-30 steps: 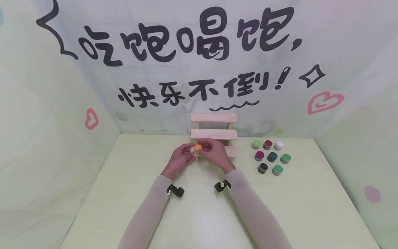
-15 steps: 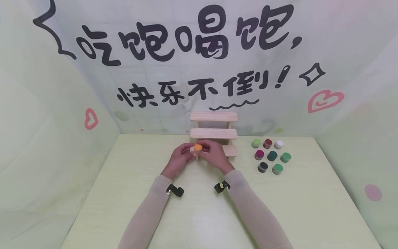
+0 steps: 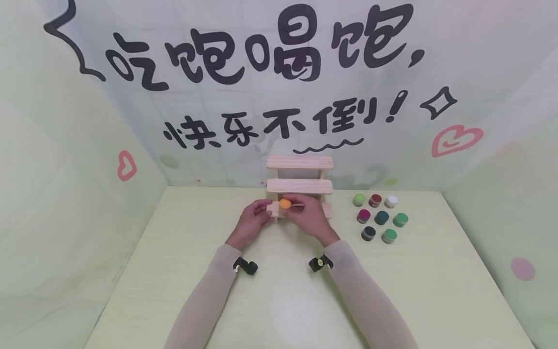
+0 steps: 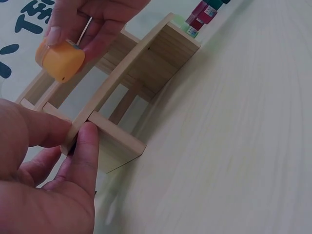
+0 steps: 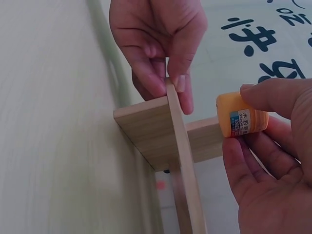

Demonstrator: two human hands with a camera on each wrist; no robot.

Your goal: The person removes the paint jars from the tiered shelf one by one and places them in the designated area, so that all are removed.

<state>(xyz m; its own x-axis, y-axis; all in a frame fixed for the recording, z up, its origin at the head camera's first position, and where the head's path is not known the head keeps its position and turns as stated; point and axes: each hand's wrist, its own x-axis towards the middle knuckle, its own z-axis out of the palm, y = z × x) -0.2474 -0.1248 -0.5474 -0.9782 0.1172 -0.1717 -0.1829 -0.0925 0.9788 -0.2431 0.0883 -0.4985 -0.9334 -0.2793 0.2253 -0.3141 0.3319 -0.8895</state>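
A small wooden three-step rack stands at the back of the table. My left hand pinches the left end of its lowest shelf between thumb and fingers, as the left wrist view shows. Between the thumb and fingers of my right hand is an orange paint jar with a printed label. In both wrist views the jar is held apart from the shelf board, just above the lowest step in the head view. Part of that step is hidden behind my right hand.
Right of the rack, several paint jars stand in loose rows, among them a light green jar, a white jar and a black jar. A printed cloth backdrop hangs right behind the rack.
My right hand has shifted a little to the right with the orange paint jar, away from my left fingers. My left hand keeps its place on the shelf end.
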